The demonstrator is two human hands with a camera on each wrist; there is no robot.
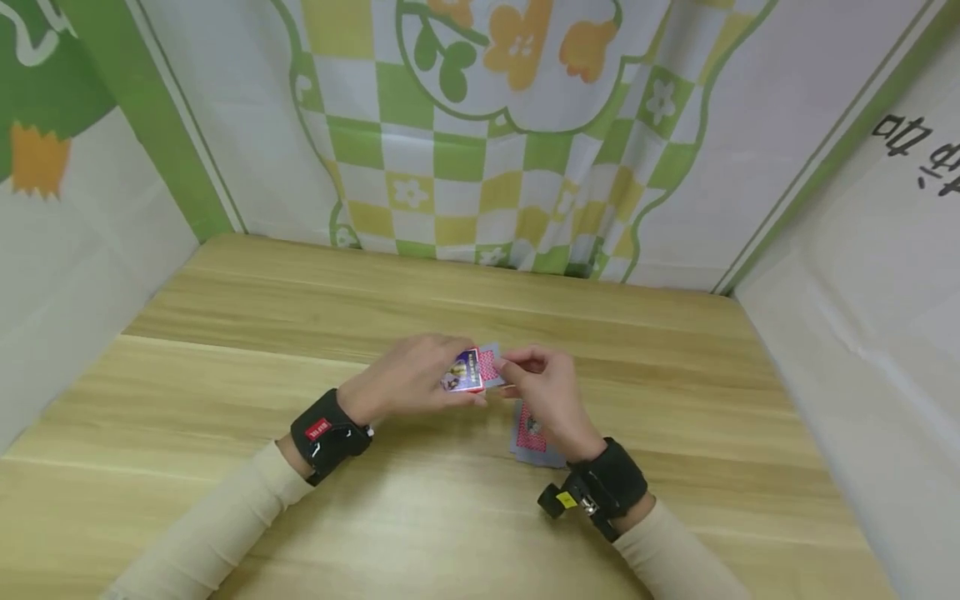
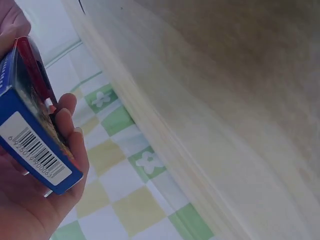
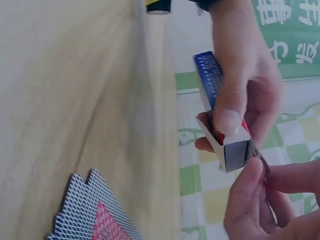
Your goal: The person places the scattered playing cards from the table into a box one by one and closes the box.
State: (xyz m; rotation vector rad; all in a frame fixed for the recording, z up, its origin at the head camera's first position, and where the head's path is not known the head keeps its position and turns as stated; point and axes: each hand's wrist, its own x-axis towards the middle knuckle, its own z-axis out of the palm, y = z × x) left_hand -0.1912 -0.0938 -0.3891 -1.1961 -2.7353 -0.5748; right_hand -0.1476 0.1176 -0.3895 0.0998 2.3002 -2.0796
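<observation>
My left hand (image 1: pixel 408 375) grips a small playing card box (image 1: pixel 461 372) with a dark picture front. In the left wrist view, the box (image 2: pixel 30 135) shows blue sides and a white barcode label. From its mouth a playing card (image 1: pixel 489 365) with a red-patterned back sticks out, and my right hand (image 1: pixel 553 396) pinches it. How many cards are pinched cannot be told. The right wrist view has the right fingertips (image 3: pixel 250 180) right at the box's opening. Below the right hand, a pile of playing cards (image 1: pixel 531 433) lies on the table, partly covered by that hand.
The wooden table (image 1: pixel 262 500) spreads around both hands. A checkered green, yellow and white curtain (image 1: pixel 450 167) hangs behind its far edge. White cloth walls (image 1: pixel 862 333) stand at the sides. Black camera bands (image 1: pixel 611 487) circle both wrists.
</observation>
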